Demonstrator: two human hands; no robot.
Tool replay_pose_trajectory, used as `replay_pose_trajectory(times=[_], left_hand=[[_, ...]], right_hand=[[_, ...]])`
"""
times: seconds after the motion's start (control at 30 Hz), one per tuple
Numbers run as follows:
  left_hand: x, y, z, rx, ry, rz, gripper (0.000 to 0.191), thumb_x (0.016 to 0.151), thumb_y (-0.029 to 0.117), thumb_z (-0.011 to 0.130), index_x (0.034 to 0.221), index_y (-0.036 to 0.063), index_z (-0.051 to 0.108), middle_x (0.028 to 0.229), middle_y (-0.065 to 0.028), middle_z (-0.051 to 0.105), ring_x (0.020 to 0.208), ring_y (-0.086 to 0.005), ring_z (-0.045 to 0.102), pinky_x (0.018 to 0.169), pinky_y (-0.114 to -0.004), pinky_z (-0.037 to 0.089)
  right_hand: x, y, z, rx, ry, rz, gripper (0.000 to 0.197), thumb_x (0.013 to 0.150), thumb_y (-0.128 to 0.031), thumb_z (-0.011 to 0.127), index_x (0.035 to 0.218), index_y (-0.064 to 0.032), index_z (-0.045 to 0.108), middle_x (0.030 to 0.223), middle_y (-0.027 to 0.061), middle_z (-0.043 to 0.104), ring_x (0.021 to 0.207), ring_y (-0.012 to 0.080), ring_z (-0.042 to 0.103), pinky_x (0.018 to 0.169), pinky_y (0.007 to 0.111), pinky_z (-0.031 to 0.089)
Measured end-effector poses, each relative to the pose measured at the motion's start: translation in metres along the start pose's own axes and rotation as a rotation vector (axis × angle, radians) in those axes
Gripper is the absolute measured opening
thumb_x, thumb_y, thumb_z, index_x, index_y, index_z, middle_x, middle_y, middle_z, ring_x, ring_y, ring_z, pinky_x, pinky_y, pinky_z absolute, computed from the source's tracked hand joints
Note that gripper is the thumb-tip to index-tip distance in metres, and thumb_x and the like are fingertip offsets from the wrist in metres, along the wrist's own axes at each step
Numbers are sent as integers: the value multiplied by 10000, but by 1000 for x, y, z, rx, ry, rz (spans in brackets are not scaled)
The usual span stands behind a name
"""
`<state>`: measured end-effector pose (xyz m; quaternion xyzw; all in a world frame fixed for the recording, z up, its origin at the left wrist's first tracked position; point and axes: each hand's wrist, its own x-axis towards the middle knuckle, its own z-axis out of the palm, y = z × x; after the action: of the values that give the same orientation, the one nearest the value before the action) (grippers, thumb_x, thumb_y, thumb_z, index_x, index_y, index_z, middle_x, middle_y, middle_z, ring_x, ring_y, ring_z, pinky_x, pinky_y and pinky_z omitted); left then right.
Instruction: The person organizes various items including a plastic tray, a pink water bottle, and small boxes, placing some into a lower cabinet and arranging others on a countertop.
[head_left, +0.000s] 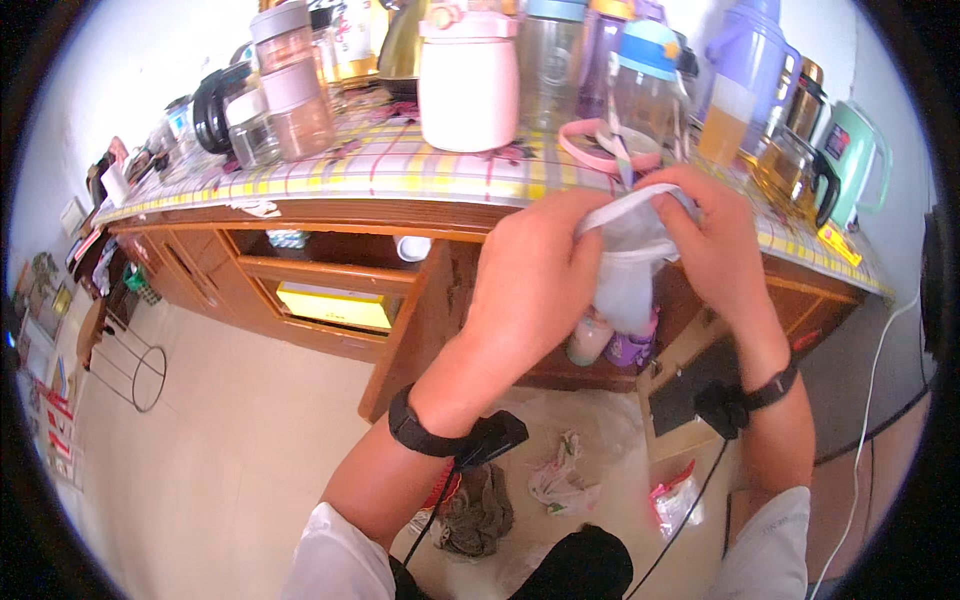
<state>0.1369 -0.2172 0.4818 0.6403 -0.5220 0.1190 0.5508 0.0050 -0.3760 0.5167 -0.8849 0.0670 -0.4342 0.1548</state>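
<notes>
A thin white mesh-like bag hangs in front of the cabinet, its rim held up by both hands. My left hand grips the rim's left side, and my right hand pinches its right side. Just behind the hands, on the tabletop, stand a clear bottle with a blue lid and a pink ring-shaped strap. To the left is a white jar with a pink lid. Below the bag, a pinkish jar and a purple container sit inside the open cabinet.
Bottles, a purple jug, a glass teapot and a mint-green kettle crowd the checked tablecloth. Cabinet doors stand open. Plastic bags and a dark crumpled cloth lie on the floor. A stool is far left.
</notes>
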Motion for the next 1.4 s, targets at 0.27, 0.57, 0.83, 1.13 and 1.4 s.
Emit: replay_pose_trajectory(times=[0.27, 0.57, 0.83, 1.13, 1.4], left_hand=[[27, -26, -93, 47, 142, -203, 242, 960, 218, 608, 1062, 45, 743, 770, -217, 689, 701, -372, 693, 660, -437, 530], [38, -79, -215, 198, 184, -349, 258, 980, 161, 590, 1060, -50, 717, 843, -89, 725, 748, -111, 628, 671, -299, 499], [42, -122, -238, 174, 71, -262, 253, 972, 164, 592, 1070, -29, 723, 842, -166, 730, 741, -195, 664, 708, -363, 525], [47, -107, -231, 392, 78, -290, 226, 914, 84, 675, 1126, 22, 721, 865, -106, 722, 764, -135, 646, 719, -300, 516], [40, -42, -263, 310, -28, -562, 284, 886, 20, 693, 1167, 25, 650, 821, -143, 691, 703, -229, 697, 661, -361, 552]], right_hand=[[69, -79, 21, 175, -347, 84, 214, 964, -156, 650, 1091, 15, 673, 898, 77, 703, 828, 123, 614, 763, 302, 495], [111, -140, 155, 260, -281, 39, 204, 920, -187, 655, 948, 14, 667, 846, 227, 674, 822, 429, 657, 742, 500, 503], [114, -136, 211, 88, -265, 91, 222, 919, -226, 648, 884, -6, 658, 843, 211, 666, 859, 432, 652, 743, 530, 496], [121, -139, 201, 317, -176, 173, 201, 886, -187, 643, 1005, -75, 761, 931, 176, 702, 913, 397, 666, 798, 505, 519], [150, -181, 170, 397, -313, 298, 255, 887, -89, 618, 1107, -65, 745, 1080, 176, 688, 946, 400, 661, 818, 483, 521]])
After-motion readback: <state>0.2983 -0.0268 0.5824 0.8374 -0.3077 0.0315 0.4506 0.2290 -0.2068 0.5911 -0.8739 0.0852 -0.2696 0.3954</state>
